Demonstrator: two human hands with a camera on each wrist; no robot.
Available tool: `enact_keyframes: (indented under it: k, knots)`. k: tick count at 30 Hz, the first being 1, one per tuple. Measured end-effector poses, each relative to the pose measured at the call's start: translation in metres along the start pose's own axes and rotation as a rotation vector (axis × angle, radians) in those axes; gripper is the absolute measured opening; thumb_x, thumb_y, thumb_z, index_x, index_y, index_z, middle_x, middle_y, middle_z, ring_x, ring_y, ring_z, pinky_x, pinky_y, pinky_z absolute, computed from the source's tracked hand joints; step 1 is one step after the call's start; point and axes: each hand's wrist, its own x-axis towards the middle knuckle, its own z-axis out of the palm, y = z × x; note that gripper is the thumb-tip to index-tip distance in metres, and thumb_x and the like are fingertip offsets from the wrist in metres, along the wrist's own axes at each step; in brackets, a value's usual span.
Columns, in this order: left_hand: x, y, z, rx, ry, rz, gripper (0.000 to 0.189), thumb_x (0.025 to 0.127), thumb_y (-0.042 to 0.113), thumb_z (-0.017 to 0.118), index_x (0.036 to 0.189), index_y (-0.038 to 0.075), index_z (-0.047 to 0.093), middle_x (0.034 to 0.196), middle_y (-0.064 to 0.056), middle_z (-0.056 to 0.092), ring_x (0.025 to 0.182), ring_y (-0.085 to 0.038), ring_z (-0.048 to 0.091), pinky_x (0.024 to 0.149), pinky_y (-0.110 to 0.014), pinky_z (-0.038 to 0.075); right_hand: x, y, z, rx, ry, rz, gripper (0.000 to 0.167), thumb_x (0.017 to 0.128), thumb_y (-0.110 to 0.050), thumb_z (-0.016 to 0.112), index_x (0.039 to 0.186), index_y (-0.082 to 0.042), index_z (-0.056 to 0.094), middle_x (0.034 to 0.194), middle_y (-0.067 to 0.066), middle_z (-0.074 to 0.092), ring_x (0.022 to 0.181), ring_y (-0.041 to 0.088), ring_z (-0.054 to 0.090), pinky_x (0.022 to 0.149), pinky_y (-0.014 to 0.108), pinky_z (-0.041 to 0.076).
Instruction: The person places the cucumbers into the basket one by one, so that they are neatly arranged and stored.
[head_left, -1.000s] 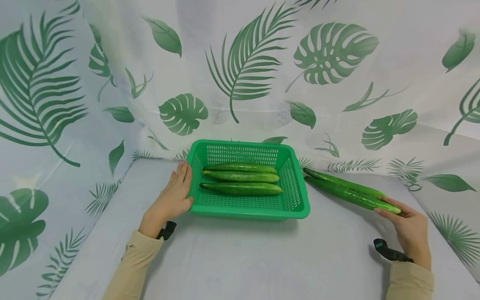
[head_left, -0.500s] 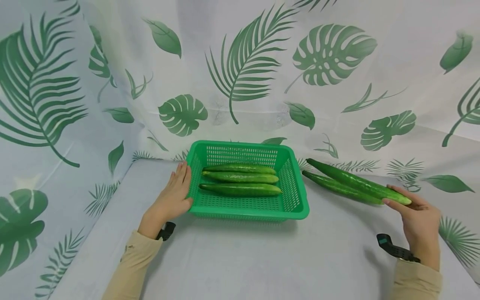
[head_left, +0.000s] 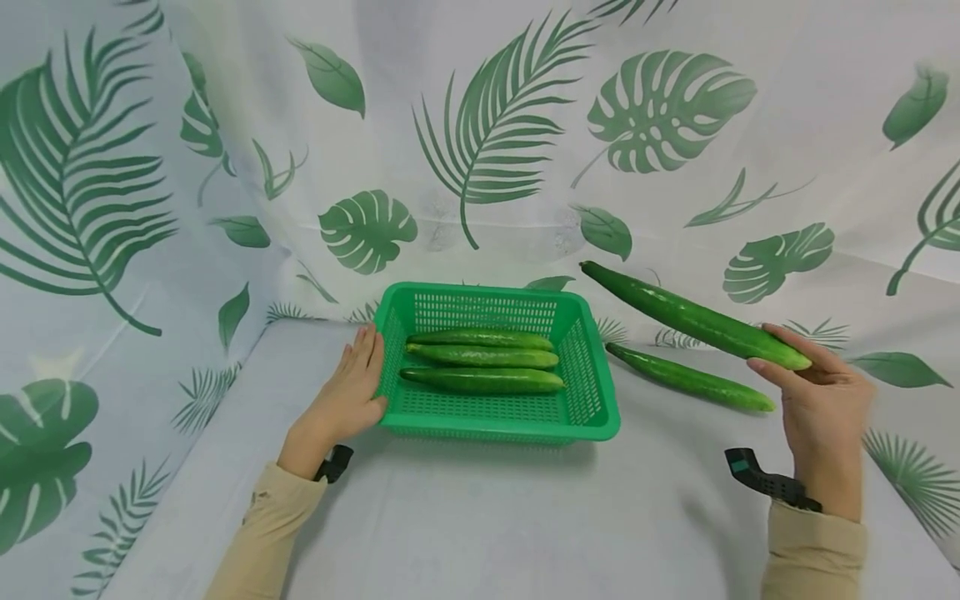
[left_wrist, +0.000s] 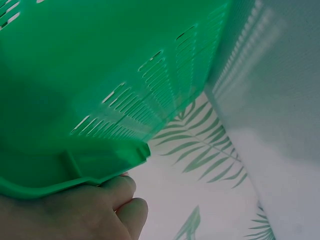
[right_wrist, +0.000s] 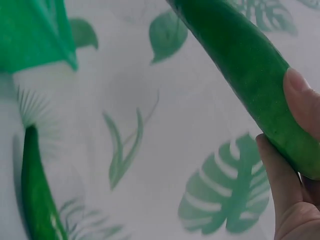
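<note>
Pinched near its pale end by my right hand (head_left: 828, 400), a long cucumber (head_left: 693, 318) hangs in the air, tilted with its dark tip up and to the left. Thumb and fingers lie on opposite sides of this cucumber (right_wrist: 250, 65) in the right wrist view. Below it, another cucumber (head_left: 690, 379) lies on the table. My left hand (head_left: 347, 390) rests against the left side of a green plastic basket (head_left: 495, 429), fingers straight. The left wrist view shows that hand (left_wrist: 95, 212) at the basket's rim (left_wrist: 75, 182). Inside the basket, three cucumbers (head_left: 482, 380) lie side by side.
A pale cloth covers the table (head_left: 510, 525). Behind and at the sides stands a white curtain (head_left: 517, 108) printed with green leaves, close to the basket's far side.
My right hand has lifted one of two cucumbers lying together on the right and raised it higher, its tip swinging up. The other stays on the table. Left hand and basket have not moved.
</note>
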Motion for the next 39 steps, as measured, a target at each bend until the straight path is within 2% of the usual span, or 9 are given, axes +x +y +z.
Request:
enact_keyframes:
  k: [6,12,17,21,26,32,35,39]
  knots:
    - [0.000,0.000,0.000,0.001,0.004,0.006,0.080,0.092,0.009,0.046,0.154,-0.011,0.000,0.161,-0.027,-0.012,0.149,-0.036,-0.015,0.119,-0.055,0.002,0.000,0.003,0.044,-0.073,-0.151,-0.032,0.049,0.075,0.033,0.061,0.123,0.024,0.054,0.120,0.024,0.065,0.109,0.031,0.061,0.084,0.029,0.056]
    - [-0.002,0.000,-0.002,-0.003,0.006,0.006,0.080,0.092,0.009,0.047,0.154,-0.011,0.000,0.161,-0.026,-0.012,0.149,-0.036,-0.016,0.119,-0.056,0.002,-0.002,0.015,0.082,-0.186,-0.311,-0.060,0.045,0.075,0.028,0.067,0.119,0.021,0.060,0.114,0.018,0.070,0.100,0.028,0.064,0.078,0.025,0.058]
    - [-0.002,-0.001,-0.002,0.001,0.001,0.004,0.080,0.093,0.009,0.047,0.154,-0.011,0.000,0.161,-0.026,-0.012,0.149,-0.036,-0.016,0.119,-0.056,0.002,-0.008,0.026,0.109,-0.230,-0.458,-0.025,0.045,0.075,0.023,0.072,0.118,0.018,0.063,0.113,0.014,0.071,0.103,0.027,0.064,0.079,0.028,0.058]
    - [-0.001,-0.002,-0.002,0.004,0.001,0.005,0.080,0.092,0.009,0.047,0.154,-0.011,0.000,0.161,-0.027,-0.012,0.149,-0.036,-0.016,0.119,-0.055,0.001,-0.019,0.038,0.124,-0.347,-0.551,0.012,0.043,0.076,0.015,0.077,0.118,0.011,0.068,0.115,0.011,0.071,0.107,0.024,0.064,0.079,0.027,0.058]
    - [0.000,-0.002,-0.001,0.017,0.006,0.010,0.080,0.092,0.009,0.047,0.154,-0.012,0.001,0.161,-0.027,-0.012,0.149,-0.037,-0.015,0.119,-0.056,0.002,-0.037,0.057,0.132,-0.495,-0.590,0.100,0.042,0.077,0.002,0.082,0.119,0.000,0.072,0.118,0.006,0.070,0.100,0.020,0.066,0.077,0.030,0.058]
    - [0.000,-0.002,-0.001,0.011,-0.007,0.005,0.080,0.093,0.010,0.048,0.154,-0.010,-0.001,0.161,-0.027,-0.013,0.148,-0.036,-0.016,0.119,-0.056,0.002,-0.055,0.080,0.131,-0.573,-0.597,0.223,0.043,0.076,-0.008,0.085,0.117,-0.006,0.074,0.119,0.001,0.070,0.103,0.018,0.064,0.078,0.038,0.058]
    - [0.000,-0.002,0.000,0.013,-0.007,0.004,0.081,0.093,0.010,0.047,0.154,-0.010,-0.001,0.161,-0.025,-0.015,0.148,-0.035,-0.017,0.119,-0.055,0.001,-0.061,0.088,0.130,-0.616,-0.598,0.262,0.042,0.075,-0.012,0.086,0.115,-0.010,0.076,0.119,0.000,0.070,0.093,0.019,0.066,0.074,0.038,0.059]
    - [0.000,-0.002,0.002,0.006,-0.010,0.004,0.081,0.093,0.010,0.047,0.154,-0.009,-0.002,0.161,-0.024,-0.016,0.148,-0.034,-0.018,0.120,-0.055,0.001,-0.067,0.097,0.129,-0.682,-0.605,0.272,0.039,0.075,-0.014,0.086,0.113,-0.014,0.077,0.118,-0.001,0.071,0.091,0.017,0.066,0.072,0.037,0.058]
